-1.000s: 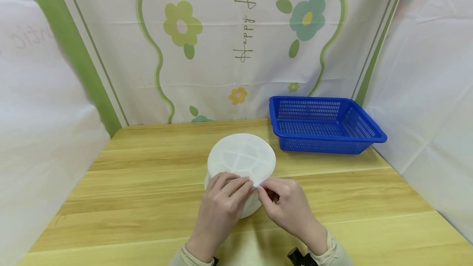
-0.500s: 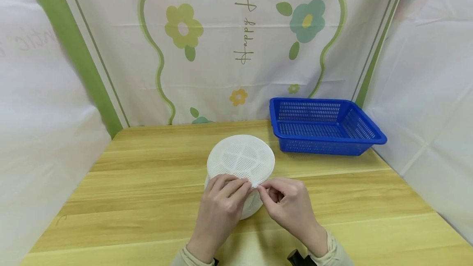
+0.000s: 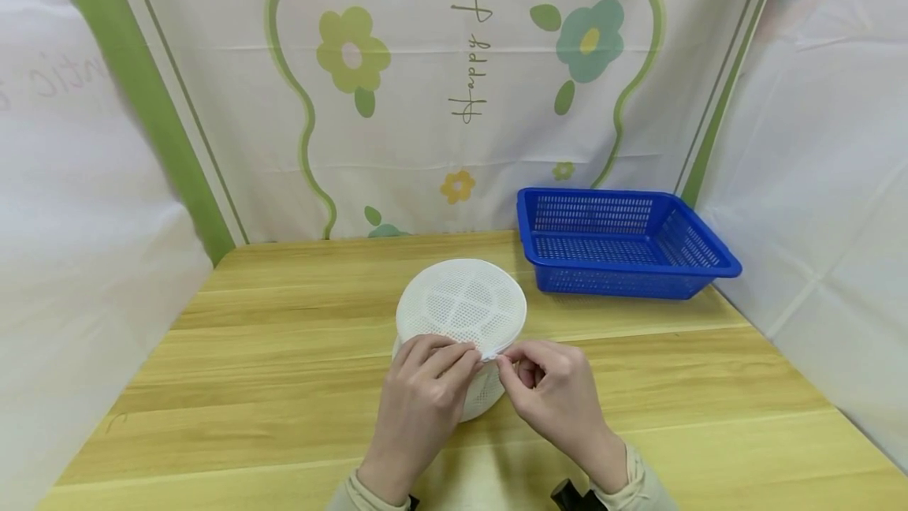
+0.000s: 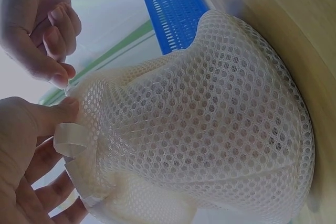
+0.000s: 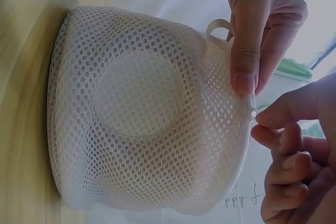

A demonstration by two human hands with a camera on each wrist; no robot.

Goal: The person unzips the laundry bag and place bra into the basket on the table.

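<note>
A round white mesh laundry bag point(image 3: 461, 302) stands upright on the wooden table, its flat mesh top tilted toward me. My left hand point(image 3: 429, 397) grips the near edge of that top, thumb below and fingers over it. Just to its right, thumb and forefinger of my right hand point(image 3: 556, 393) pinch a small zipper pull point(image 5: 254, 114) on the rim. A short fabric loop point(image 4: 71, 139) sticks out beside the left thumb in the left wrist view. Through the mesh side point(image 5: 139, 95) a paler round patch shows; I cannot tell what it is.
A blue perforated plastic basket point(image 3: 631, 266) stands at the back right of the wooden table point(image 3: 284, 385). White curtains printed with flowers point(image 3: 352, 50) enclose the table at the back and both sides.
Both hands keep their hold on the bag's rim and zipper pull. The right hand has shifted very slightly to the right; the bag stays in place.
</note>
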